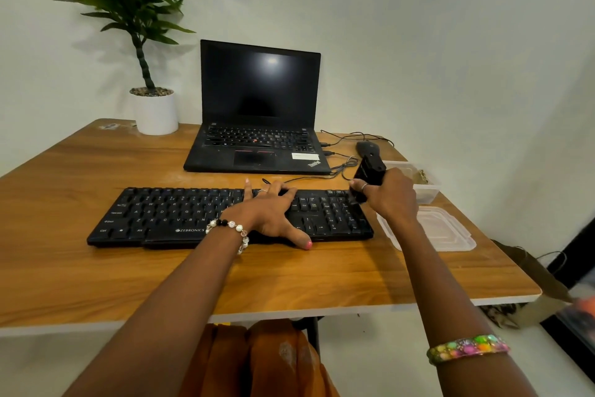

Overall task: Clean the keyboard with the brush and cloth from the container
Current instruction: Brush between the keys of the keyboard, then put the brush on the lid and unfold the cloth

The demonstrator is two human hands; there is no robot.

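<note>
Your left hand (pixel 273 213) lies flat, fingers spread, on the keyboard (pixel 180 216) centred on the tabletop (pixel 96 268), while your right hand (pixel 391 195) grips the black brush (pixel 368 171) over its right end.

left hand (pixel 270 210): flat, fingers spread, palm down, thumb sticking out toward me
right hand (pixel 391 195): fingers curled tight round something black, looks like a brush; thumb hidden
arms: both stretched forward, bare
</note>
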